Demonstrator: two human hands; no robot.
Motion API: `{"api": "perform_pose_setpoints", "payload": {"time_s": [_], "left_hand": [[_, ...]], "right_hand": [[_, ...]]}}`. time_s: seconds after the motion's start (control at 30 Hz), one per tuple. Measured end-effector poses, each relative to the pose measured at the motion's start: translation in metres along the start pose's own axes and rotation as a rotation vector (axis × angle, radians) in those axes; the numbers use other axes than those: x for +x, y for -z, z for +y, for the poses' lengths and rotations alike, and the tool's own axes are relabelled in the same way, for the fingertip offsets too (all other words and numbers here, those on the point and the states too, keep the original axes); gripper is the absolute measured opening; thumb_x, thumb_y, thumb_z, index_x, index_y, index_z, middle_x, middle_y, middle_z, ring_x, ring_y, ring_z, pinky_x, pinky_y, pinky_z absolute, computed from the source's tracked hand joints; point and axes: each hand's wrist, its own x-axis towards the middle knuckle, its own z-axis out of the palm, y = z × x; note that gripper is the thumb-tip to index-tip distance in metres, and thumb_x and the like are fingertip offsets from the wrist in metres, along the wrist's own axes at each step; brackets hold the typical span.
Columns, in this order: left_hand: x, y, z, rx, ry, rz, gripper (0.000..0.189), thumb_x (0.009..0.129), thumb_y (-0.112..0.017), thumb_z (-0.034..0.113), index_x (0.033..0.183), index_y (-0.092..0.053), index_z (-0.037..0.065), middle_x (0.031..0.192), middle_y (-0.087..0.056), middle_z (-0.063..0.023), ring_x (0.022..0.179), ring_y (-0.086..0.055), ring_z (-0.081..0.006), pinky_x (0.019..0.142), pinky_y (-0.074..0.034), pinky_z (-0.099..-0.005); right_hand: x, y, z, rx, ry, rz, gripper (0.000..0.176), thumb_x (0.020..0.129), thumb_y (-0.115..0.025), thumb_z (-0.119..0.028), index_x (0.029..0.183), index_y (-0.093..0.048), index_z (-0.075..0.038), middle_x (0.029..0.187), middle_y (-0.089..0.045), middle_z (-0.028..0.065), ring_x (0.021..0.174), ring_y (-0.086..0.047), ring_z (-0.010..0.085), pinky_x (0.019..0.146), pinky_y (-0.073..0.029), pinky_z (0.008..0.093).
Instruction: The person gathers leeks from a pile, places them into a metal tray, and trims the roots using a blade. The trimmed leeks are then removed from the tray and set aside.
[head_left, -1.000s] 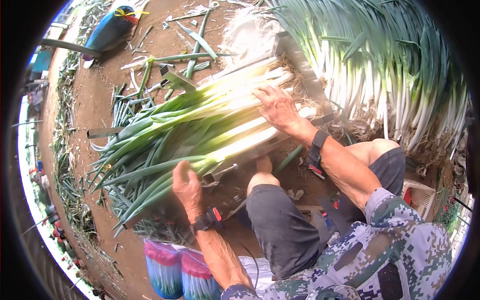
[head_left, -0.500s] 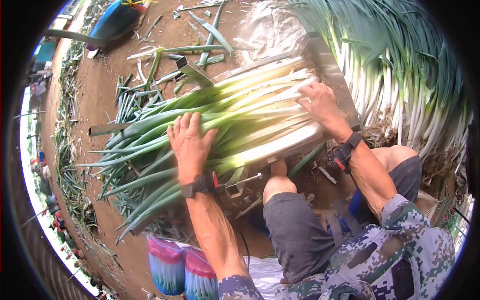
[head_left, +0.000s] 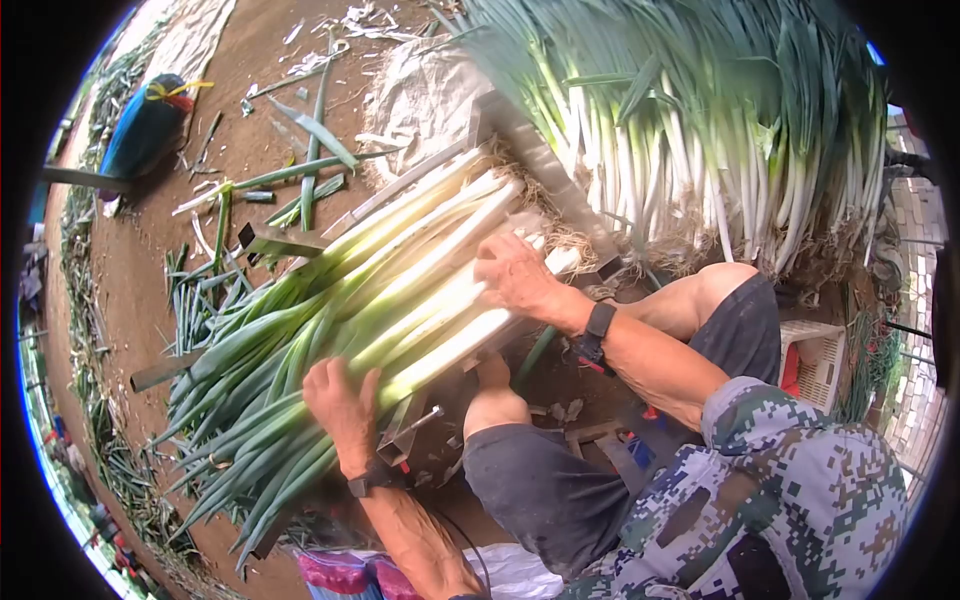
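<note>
Right hand curls over pale ends of the leeks, grip hard to tell; left hand, thumb spread wide, touches the greens.

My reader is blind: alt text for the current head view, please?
A person's left hand and right hand touch long green onions lying in a metal frame, roots toward the right hand; a larger onion pile lies beyond.
</note>
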Motion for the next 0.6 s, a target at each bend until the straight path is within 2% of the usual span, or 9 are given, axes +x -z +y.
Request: {"api": "perform_pose_setpoints", "payload": {"time_s": [0.07, 0.17, 0.27, 0.37, 0.4, 0.43, 0.47, 0.5, 0.6], "left_hand": [[0.002, -0.007, -0.001, -0.021, 0.06, 0.0, 0.047, 0.07, -0.086, 0.03, 0.103, -0.063, 0.007, 0.108, -0.06, -0.0116, 0.106, -0.054, -0.0344, 0.092, -0.043, -0.0454], [0.002, -0.02, -0.006, -0.054, 0.086, 0.053, 0.042, 0.07, -0.085, 0.028, 0.099, -0.064, 0.006, 0.105, -0.061, -0.0115, 0.105, -0.055, -0.0347, 0.093, -0.043, -0.0455], [-0.009, -0.049, -0.024, -0.052, 0.065, 0.204, 0.032, 0.08, -0.081, 0.032, 0.094, -0.067, 0.007, 0.105, -0.065, -0.0119, 0.104, -0.057, -0.0355, 0.092, -0.045, -0.0462], [-0.008, -0.06, -0.026, -0.027, 0.132, 0.27, 0.024, 0.09, -0.073, 0.03, 0.091, -0.068, 0.007, 0.102, -0.066, -0.0113, 0.102, -0.059, -0.0343, 0.09, -0.046, -0.0462], [-0.007, -0.063, -0.029, -0.011, 0.102, 0.295, 0.021, 0.092, -0.07, 0.027, 0.091, -0.068, 0.006, 0.1, -0.067, -0.0106, 0.099, -0.059, -0.0337, 0.088, -0.046, -0.046], [-0.008, -0.066, -0.031, 0.013, 0.069, 0.332, 0.021, 0.093, -0.07, 0.027, 0.091, -0.068, 0.006, 0.098, -0.067, -0.0106, 0.097, -0.06, -0.0336, 0.087, -0.046, -0.0457], [-0.01, -0.067, -0.031, 0.008, 0.063, 0.338, 0.02, 0.093, -0.07, 0.026, 0.091, -0.068, 0.006, 0.098, -0.067, -0.0107, 0.097, -0.06, -0.0336, 0.087, -0.046, -0.0459], [-0.01, -0.065, -0.03, 0.006, 0.056, 0.342, 0.02, 0.093, -0.069, 0.026, 0.091, -0.068, 0.006, 0.098, -0.067, -0.0107, 0.097, -0.06, -0.0336, 0.086, -0.046, -0.0462], [-0.007, -0.055, -0.026, -0.017, 0.057, 0.322, 0.015, 0.092, -0.069, 0.02, 0.091, -0.068, 0.005, 0.099, -0.065, -0.0131, 0.098, -0.059, -0.0344, 0.087, -0.046, -0.0463]], "right_hand": [[0.004, 0.001, 0.003, 0.007, 0.002, -0.116, 0.028, 0.073, -0.076, -0.023, 0.095, -0.068, -0.009, 0.119, -0.057, 0.0095, 0.12, -0.05, 0.0315, 0.099, -0.043, 0.0482], [0.002, 0.032, -0.015, -0.026, 0.091, -0.01, 0.032, 0.079, -0.076, -0.023, 0.105, -0.068, -0.006, 0.11, -0.064, 0.0149, 0.106, -0.062, 0.0349, 0.091, -0.051, 0.0446], [0.02, 0.132, -0.032, 0.18, -0.084, -0.06, 0.035, 0.087, -0.073, -0.026, 0.115, -0.067, -0.005, 0.109, -0.068, 0.0179, 0.099, -0.068, 0.0326, 0.087, -0.055, 0.0416], [0.026, 0.212, 0.022, 0.033, -0.232, -0.009, 0.034, 0.099, -0.058, -0.031, 0.12, -0.062, -0.004, 0.101, -0.072, 0.0128, 0.089, -0.07, 0.0238, 0.081, -0.058, 0.041], [0.021, 0.223, 0.062, 0.017, -0.205, 0.1, 0.038, 0.098, -0.06, -0.031, 0.124, -0.063, -0.004, 0.102, -0.073, 0.0129, 0.088, -0.07, 0.0226, 0.079, -0.057, 0.0375], [0.019, 0.236, 0.098, 0.07, -0.325, 0.04, 0.042, 0.095, -0.061, -0.031, 0.126, -0.063, -0.002, 0.104, -0.072, 0.0139, 0.086, -0.07, 0.02, 0.077, -0.056, 0.034], [0.011, 0.239, 0.125, 0.355, -0.518, 0.009, 0.045, 0.094, -0.062, -0.03, 0.125, -0.063, 0.003, 0.101, -0.07, 0.0139, 0.082, -0.068, 0.018, 0.072, -0.055, 0.0316], [0.002, 0.239, 0.142, 0.401, -0.662, -0.025, 0.04, 0.101, -0.062, -0.029, 0.127, -0.06, 0.0, 0.106, -0.069, 0.0093, 0.088, -0.068, 0.0143, 0.074, -0.054, 0.0286], [-0.033, 0.195, 0.219, 0.546, -0.943, -0.063, 0.051, 0.098, -0.065, -0.029, 0.136, -0.053, 0.004, 0.114, -0.068, 0.0124, 0.094, -0.067, 0.0166, 0.078, -0.055, 0.031]]}}
